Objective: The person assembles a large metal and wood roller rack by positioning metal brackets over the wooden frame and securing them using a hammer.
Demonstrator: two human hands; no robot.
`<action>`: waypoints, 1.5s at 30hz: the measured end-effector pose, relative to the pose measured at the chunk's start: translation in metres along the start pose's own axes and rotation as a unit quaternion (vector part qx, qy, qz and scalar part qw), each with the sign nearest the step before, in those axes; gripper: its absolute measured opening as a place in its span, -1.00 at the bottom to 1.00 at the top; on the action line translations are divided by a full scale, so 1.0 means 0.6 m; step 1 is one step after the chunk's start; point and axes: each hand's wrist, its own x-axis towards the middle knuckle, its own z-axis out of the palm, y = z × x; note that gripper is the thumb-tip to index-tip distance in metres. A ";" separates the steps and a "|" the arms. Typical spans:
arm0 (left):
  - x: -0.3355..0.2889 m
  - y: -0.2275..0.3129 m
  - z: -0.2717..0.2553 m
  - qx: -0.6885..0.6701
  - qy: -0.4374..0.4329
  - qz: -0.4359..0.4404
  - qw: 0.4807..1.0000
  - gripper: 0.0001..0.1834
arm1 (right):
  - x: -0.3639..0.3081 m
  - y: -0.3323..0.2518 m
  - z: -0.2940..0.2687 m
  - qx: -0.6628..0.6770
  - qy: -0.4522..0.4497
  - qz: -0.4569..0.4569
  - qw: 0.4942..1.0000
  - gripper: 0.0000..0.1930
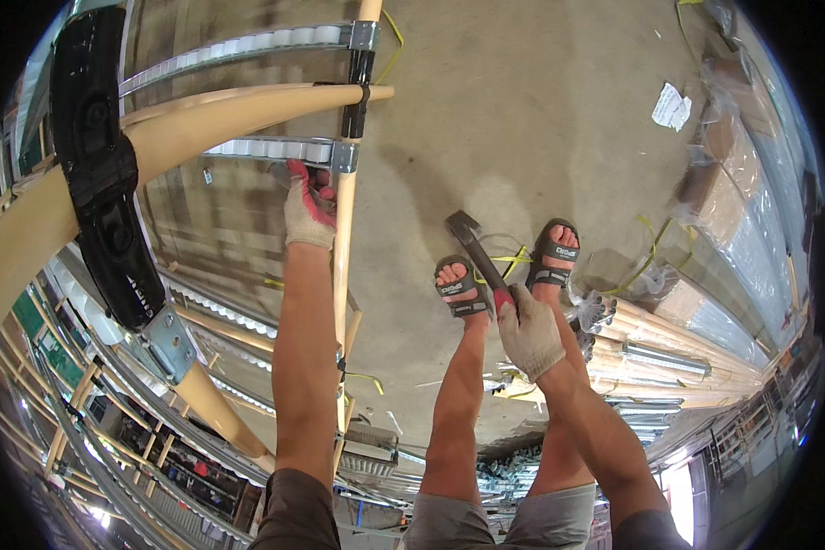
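Note:
My left hand, in a pale knit glove with a red-coated palm, is at the end of a roller track with white rollers. Its fingers curl at the track's underside, partly hidden, beside the metal bracket that joins the track to a cream pipe. In my right hand, also gloved, is a hammer with a dark head and a dark handle, red near the grip. It is held over the floor in front of my feet, apart from the frame.
Another roller track and a thick cream pipe with a black joint are at the left. Bundled pipes and plastic-wrapped cartons lie at the right. Yellow straps and a paper sheet are on the concrete floor.

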 end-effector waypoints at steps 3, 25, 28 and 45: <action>0.001 -0.009 0.018 -0.032 -0.055 0.067 0.996 -0.63 | 0.024 -0.038 0.000 0.005 -0.018 0.020 1.000 -0.74; 0.058 -0.018 -0.029 0.052 -0.027 0.005 0.998 -0.60 | 0.182 -0.161 0.050 -0.141 0.007 -0.134 0.981 -0.68; 0.005 -0.002 -0.018 0.030 -0.095 0.031 0.995 -0.62 | 0.141 -0.153 0.052 -0.112 -0.008 -0.267 0.957 -0.68; 0.035 -0.021 -0.012 0.052 -0.036 0.032 0.997 -0.52 | 0.197 -0.133 0.041 -0.178 0.001 -0.213 0.961 -0.71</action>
